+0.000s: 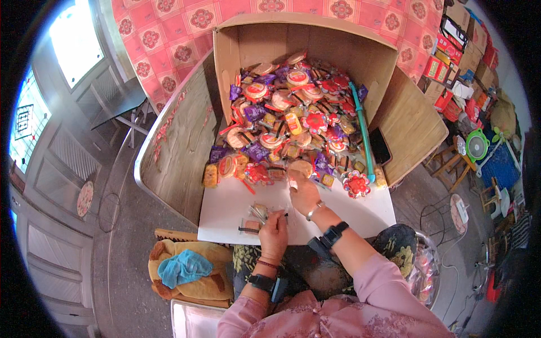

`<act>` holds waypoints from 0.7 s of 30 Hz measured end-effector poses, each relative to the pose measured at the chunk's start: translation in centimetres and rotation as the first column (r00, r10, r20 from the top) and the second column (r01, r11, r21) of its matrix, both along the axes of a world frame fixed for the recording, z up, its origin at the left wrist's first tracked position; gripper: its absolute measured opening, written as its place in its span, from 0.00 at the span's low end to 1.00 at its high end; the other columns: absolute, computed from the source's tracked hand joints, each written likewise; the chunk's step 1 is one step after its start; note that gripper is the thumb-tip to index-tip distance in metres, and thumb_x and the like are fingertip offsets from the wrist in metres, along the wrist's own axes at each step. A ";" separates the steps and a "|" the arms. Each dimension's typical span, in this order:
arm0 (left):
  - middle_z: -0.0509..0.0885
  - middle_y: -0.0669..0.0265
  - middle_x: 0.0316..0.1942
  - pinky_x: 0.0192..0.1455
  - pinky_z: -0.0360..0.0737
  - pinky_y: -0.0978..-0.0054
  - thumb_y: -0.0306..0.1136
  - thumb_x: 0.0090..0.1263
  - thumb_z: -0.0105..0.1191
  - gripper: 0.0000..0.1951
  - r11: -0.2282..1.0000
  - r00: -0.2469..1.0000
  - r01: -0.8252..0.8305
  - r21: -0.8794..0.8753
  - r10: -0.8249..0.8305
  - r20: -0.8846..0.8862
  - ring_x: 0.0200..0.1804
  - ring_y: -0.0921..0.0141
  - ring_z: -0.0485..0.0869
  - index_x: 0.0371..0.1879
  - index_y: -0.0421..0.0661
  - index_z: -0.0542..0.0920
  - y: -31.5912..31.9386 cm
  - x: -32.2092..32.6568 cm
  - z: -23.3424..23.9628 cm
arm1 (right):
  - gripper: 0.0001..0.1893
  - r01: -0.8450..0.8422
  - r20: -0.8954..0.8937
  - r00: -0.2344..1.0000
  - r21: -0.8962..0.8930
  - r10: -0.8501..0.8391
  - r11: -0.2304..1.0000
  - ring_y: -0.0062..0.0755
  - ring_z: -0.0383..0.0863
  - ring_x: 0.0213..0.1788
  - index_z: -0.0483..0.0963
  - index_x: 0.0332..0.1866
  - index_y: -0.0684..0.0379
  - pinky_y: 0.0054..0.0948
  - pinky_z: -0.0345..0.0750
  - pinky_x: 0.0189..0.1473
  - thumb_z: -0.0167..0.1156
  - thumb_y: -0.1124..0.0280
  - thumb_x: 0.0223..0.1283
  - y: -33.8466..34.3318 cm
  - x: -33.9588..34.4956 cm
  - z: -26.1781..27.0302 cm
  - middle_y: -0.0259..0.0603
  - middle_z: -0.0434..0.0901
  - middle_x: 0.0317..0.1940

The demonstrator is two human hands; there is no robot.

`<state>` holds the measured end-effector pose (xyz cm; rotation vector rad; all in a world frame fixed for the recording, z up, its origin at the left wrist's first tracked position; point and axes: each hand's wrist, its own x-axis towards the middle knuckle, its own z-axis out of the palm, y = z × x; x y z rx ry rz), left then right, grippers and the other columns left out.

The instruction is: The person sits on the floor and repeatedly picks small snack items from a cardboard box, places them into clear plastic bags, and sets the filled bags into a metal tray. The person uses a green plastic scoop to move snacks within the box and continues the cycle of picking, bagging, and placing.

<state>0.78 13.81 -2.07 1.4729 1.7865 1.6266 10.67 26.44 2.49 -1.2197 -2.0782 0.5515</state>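
My left hand is over the white board, its fingertips pinched on what looks like a clear plastic wrapper. Beside it on the board lie a small wrapped snack with a black strip and another wrapped piece. My right hand reaches the near edge of the snack pile, its fingertips at a round wrapped wafer. Whether it grips anything is hidden. The pile holds round wafers, purple packets, yellow packets and red flower-shaped packets.
An open cardboard box lies on its side behind the pile. Wooden panels flank it. A teal rod and a phone are at the right. A blue cloth lies on a plush cushion; a basin of packets stands right.
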 end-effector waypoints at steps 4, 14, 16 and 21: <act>0.86 0.50 0.38 0.43 0.82 0.65 0.26 0.70 0.54 0.07 0.999 0.999 0.025 0.040 -0.024 -0.040 0.41 0.53 0.86 0.44 0.42 0.82 -0.3 0.3 0.0 | 0.34 -0.077 0.282 0.955 -0.070 0.094 0.995 0.55 0.77 0.58 0.59 0.71 0.58 0.43 0.75 0.58 0.54 0.77 0.55 2.9 -2.6 0.0 0.58 0.77 0.55; 0.86 0.50 0.38 0.45 0.82 0.65 0.27 0.71 0.54 0.08 0.998 0.994 0.063 -0.013 -0.064 -0.093 0.40 0.57 0.87 0.44 0.41 0.83 -0.7 0.2 0.4 | 0.17 -0.005 0.195 0.981 0.045 -0.004 0.999 0.56 0.82 0.46 0.73 0.54 0.63 0.48 0.78 0.47 0.54 0.70 0.60 2.7 -2.7 -0.6 0.58 0.81 0.45; 0.86 0.53 0.37 0.44 0.82 0.67 0.28 0.72 0.54 0.08 0.995 0.997 0.079 -0.062 -0.079 0.014 0.38 0.61 0.87 0.44 0.41 0.83 -0.8 0.1 0.6 | 0.17 0.027 0.081 0.996 0.042 -0.031 0.999 0.57 0.83 0.42 0.73 0.54 0.64 0.47 0.79 0.43 0.55 0.69 0.61 1.8 -1.2 0.0 0.58 0.82 0.41; 0.85 0.58 0.33 0.40 0.80 0.73 0.28 0.71 0.55 0.06 0.997 0.984 0.074 -0.021 -0.070 0.164 0.33 0.68 0.84 0.43 0.42 0.82 -0.5 -0.2 0.7 | 0.14 0.052 -0.049 0.996 -0.276 -0.068 0.960 0.55 0.84 0.39 0.75 0.49 0.63 0.44 0.80 0.42 0.59 0.69 0.60 -3.1 4.6 2.9 0.56 0.83 0.35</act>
